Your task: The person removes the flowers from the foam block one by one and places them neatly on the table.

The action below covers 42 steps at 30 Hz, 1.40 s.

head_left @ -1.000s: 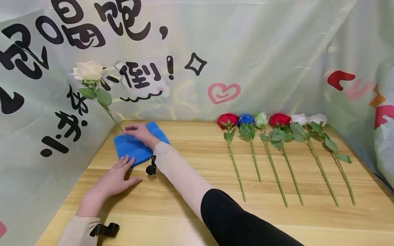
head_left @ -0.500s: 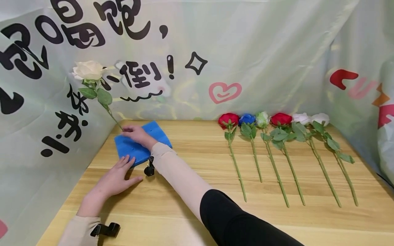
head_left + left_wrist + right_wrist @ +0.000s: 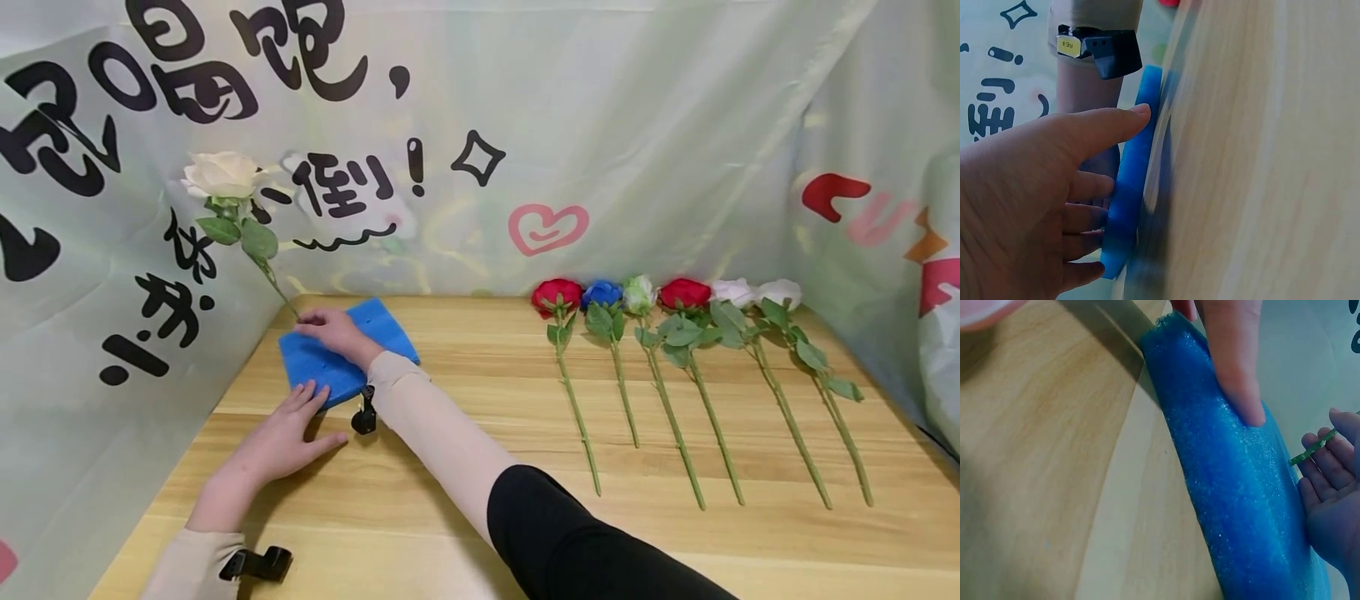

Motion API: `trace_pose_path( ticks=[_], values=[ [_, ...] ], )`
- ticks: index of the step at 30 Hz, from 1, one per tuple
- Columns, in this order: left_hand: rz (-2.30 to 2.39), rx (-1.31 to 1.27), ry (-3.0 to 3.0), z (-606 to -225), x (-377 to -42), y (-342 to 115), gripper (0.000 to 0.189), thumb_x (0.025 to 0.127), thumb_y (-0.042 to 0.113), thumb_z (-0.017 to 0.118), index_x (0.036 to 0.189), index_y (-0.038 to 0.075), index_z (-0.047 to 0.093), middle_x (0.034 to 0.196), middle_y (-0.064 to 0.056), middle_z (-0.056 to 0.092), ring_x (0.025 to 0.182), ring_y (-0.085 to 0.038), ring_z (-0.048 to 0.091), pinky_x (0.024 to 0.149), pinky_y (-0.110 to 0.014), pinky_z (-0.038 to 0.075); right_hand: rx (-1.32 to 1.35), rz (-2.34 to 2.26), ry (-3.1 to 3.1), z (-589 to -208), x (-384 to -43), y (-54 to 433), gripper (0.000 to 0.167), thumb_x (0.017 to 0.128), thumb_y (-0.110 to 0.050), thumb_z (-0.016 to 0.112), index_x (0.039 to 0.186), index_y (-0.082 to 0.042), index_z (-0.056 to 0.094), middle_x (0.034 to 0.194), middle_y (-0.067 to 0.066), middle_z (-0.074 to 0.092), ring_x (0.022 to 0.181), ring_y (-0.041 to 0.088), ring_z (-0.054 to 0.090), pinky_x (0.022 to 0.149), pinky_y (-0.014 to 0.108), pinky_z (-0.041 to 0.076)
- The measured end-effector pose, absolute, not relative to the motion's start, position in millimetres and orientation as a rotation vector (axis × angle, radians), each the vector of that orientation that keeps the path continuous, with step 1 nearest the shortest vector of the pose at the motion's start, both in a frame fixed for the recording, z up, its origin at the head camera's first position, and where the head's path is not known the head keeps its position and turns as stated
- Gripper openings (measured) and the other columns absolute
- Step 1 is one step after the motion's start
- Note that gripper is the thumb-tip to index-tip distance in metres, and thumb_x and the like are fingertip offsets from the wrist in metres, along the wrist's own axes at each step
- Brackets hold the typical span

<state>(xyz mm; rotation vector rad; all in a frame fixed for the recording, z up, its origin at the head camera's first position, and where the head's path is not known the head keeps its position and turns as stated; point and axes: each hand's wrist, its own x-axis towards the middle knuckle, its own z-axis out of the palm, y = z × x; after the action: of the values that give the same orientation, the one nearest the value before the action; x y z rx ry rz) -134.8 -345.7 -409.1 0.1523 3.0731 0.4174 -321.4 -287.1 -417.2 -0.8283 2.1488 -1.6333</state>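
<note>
A cream rose (image 3: 221,177) stands tilted to the left over the far-left part of a blue foam block (image 3: 330,379). My right hand (image 3: 337,331) pinches the low end of its stem between thumb and fingers. From the right wrist view, the cut end of the green stem (image 3: 1316,447) shows just past the fingers, close over the foam's top. My left hand (image 3: 279,429) rests its fairly straight fingertips on the block's near-left edge, thumb spread to the right. In the left wrist view, the left thumb (image 3: 1110,130) overlaps the foam's side.
Several roses lie in a row on the right of the wooden table (image 3: 465,417), among them a red rose (image 3: 557,293), a blue rose (image 3: 602,293) and a pale green rose (image 3: 639,293). A printed cloth backdrop (image 3: 660,150) rises behind and at the left.
The cream rose's head has shifted slightly to the right in the head view. Both hands have stayed almost in place, the right one still pinching the stem.
</note>
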Motion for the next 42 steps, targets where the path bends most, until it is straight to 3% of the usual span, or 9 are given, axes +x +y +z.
trace_pose_path(
  ticks=[9, 20, 42],
  values=[
    [0.417, 0.148, 3.071, -410.4, -135.0, -345.8, 0.09, 0.088, 0.06, 0.06, 0.147, -0.005, 0.037, 0.154, -0.033, 0.026, 0.143, -0.052, 0.024, 0.113, -0.064, 0.028, -0.819, -1.656, 2.165, -420.1, -321.9, -286.4, 0.034, 0.097, -0.025, 0.061, 0.125, -0.007, 0.065, 0.121, 0.008, 0.069, 0.11, 0.017, 0.065, 0.086, 0.02, 0.052],
    [0.423, 0.144, 3.076, -409.7, -134.1, -344.0, 0.092, 0.088, 0.062, 0.058, 0.147, -0.004, 0.038, 0.154, -0.033, 0.027, 0.143, -0.052, 0.024, 0.113, -0.064, 0.028, -0.754, -1.699, 2.31, -422.9, -320.2, -289.9, 0.023, 0.095, -0.021, 0.064, 0.112, -0.01, 0.073, 0.11, 0.003, 0.074, 0.1, 0.012, 0.067, 0.078, 0.016, 0.05],
    [0.39, 0.152, 3.085, -409.7, -134.5, -345.2, 0.09, 0.088, 0.061, 0.059, 0.146, -0.005, 0.038, 0.154, -0.033, 0.027, 0.143, -0.051, 0.025, 0.113, -0.062, 0.029, -0.685, -1.862, 2.372, -428.5, -317.1, -291.4, 0.022, 0.095, -0.025, 0.063, 0.11, -0.014, 0.076, 0.106, -0.003, 0.076, 0.099, 0.004, 0.069, 0.079, 0.011, 0.05]
  ],
)
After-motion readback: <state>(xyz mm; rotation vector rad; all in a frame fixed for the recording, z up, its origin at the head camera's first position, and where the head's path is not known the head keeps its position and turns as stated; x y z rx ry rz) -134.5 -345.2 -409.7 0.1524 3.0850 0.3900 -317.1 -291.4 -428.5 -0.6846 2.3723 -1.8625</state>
